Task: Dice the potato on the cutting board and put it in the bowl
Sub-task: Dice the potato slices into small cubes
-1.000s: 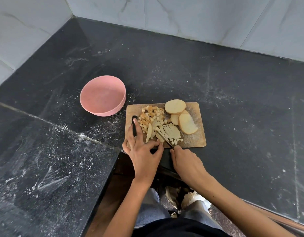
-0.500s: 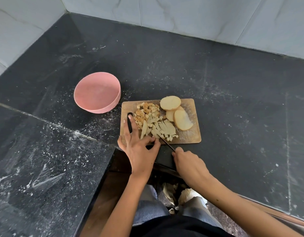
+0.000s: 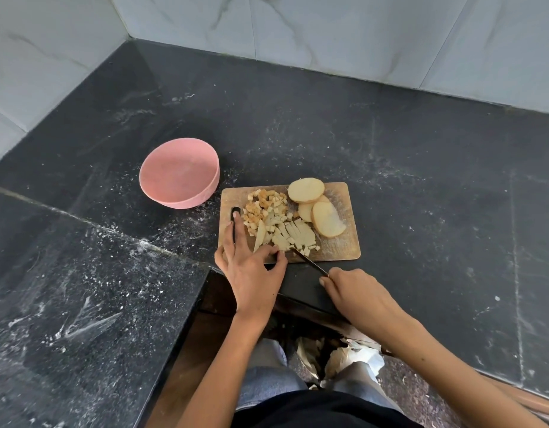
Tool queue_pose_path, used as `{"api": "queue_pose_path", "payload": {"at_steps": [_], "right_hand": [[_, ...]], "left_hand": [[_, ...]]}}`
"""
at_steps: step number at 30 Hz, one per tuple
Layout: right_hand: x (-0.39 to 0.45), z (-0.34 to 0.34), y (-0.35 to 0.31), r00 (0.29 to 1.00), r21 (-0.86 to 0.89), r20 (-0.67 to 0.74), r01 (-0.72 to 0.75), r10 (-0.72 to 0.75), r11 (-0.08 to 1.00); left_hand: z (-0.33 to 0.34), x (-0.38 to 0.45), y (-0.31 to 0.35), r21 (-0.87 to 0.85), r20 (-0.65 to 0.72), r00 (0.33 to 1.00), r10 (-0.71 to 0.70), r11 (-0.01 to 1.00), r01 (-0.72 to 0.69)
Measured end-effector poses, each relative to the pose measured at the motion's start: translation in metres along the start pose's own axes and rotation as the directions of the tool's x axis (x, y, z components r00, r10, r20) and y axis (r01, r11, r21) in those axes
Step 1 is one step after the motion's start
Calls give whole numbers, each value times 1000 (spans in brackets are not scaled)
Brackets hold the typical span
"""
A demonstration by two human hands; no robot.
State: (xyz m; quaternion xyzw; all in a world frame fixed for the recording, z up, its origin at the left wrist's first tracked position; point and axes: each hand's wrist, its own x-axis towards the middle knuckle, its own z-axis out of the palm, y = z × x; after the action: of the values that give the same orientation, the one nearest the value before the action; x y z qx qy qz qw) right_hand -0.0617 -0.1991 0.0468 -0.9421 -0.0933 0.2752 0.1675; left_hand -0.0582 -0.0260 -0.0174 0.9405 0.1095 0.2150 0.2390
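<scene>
A small wooden cutting board [image 3: 344, 245] lies on the black counter. On it sit a heap of diced potato [image 3: 265, 205], a row of potato strips [image 3: 293, 234] and three thick potato slices [image 3: 325, 219] at the right. My left hand [image 3: 251, 267] rests on the board's near left corner, with thumb and fingertips pinching the near end of the strips. My right hand [image 3: 356, 291] grips a knife [image 3: 307, 261] whose blade tip touches the strips. The pink bowl [image 3: 180, 177] stands left of the board and holds nothing.
The black stone counter [image 3: 390, 156] is dusted with white specks and bends around a corner at my left. White tiled walls [image 3: 329, 32] close it at the back and left. My legs and crumpled paper on the floor show below the counter's edge.
My right hand has drawn the knife back a little toward me. The left hand stays on the strips. The camera has shifted slightly.
</scene>
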Motion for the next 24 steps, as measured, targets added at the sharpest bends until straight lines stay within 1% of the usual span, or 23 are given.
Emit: {"api": "queue_pose_path", "payload": {"at_steps": [3,5,7,9,12,17,20,24], "right_hand": [[2,-12,8,1000,-2,-20,-6,6,1000],[6,-16,11,998,47,-49,-26,28,999],[13,-12,11,990,175,-130,-35,58,984],[21,-5,8,965,291,-244,-19,93,956],[35,2,0,932,336,-339,-6,127,942],[56,13,-19,902,397,-403,20,155,918],[63,17,-30,887,416,-443,74,130,906],[70,16,-42,864,398,-501,184,45,899]], "left_hand": [[-3,3,2,-10,21,999,-28,1000,28],[-5,4,2,-43,50,998,-34,998,36],[-8,6,-1,-111,94,995,-37,993,48],[-13,9,-6,-214,156,985,-76,971,109],[-21,15,-14,-281,204,972,-119,944,174],[-23,24,-17,-324,273,949,-160,913,247],[-25,27,-19,-355,296,936,-193,887,295],[-28,30,-24,-382,291,934,-209,870,313]]}}
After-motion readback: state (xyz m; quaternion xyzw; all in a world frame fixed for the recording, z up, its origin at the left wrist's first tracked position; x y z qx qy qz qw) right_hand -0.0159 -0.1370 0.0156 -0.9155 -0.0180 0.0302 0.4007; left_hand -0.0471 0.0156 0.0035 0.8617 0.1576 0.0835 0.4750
